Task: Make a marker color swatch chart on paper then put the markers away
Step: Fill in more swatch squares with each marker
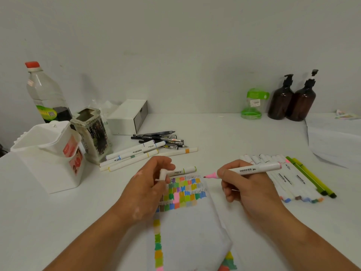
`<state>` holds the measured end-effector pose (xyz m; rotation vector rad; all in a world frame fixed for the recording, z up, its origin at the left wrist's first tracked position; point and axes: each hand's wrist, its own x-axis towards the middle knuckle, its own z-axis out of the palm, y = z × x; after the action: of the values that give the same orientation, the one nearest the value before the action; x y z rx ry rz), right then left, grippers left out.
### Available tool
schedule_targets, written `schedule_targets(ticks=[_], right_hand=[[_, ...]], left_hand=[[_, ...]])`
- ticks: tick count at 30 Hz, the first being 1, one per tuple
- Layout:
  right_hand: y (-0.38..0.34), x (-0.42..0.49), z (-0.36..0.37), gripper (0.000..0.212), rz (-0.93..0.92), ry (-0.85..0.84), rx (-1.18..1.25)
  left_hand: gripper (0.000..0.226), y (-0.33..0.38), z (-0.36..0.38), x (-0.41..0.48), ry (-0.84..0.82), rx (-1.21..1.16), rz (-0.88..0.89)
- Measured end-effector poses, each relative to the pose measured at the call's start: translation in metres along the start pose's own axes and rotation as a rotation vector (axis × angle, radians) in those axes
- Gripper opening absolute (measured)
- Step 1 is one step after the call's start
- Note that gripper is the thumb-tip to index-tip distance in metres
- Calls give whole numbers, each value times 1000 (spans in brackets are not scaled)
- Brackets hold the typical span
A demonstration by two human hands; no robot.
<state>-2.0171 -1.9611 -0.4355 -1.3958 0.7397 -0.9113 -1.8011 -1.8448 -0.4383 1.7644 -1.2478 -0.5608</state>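
White plastic marker with pink nib collar (254, 169): light, rigid, smooth barrel, soft felt tip exposed, held just off the top right corner of the thin white swatch paper (187, 222) on the white table (58, 222). Right hand (248, 188) grips the barrel close behind the nib, which looks like a good control point; left hand (148, 188) pinches the small white cap (163, 174). Paper is flimsy and will probably slide, so pin it while colouring.

Our white table (224, 132) carries the swatch paper (187, 227) between our left hand (148, 188) and right hand (246, 186). Beyond the left hand lie loose markers (132, 153), pens (162, 138) and a white bin (48, 153); just right of the right hand lies a marker row (289, 180).
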Motion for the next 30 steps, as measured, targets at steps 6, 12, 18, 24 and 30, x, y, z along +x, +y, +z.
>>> schedule_targets(ticks=[6, 12, 18, 24, 30], right_hand=[[-5, -3, 1, 24, 17, -66, 133], [-9, -5, 2, 17, -44, -104, 119], [-9, -7, 5, 2, -63, -129, 117], [-8, -11, 8, 3, -53, -206, 57], [-8, -13, 14, 4, -29, -208, 51]], left_hand=[[25, 2, 1, 2, 53, -172, -64], [24, 8, 5, -4, -28, -135, 0], [17, 8, 9, -5, -117, -221, 54], [18, 12, 11, -9, -155, -279, 70], [19, 18, 14, -13, -122, -322, 95]])
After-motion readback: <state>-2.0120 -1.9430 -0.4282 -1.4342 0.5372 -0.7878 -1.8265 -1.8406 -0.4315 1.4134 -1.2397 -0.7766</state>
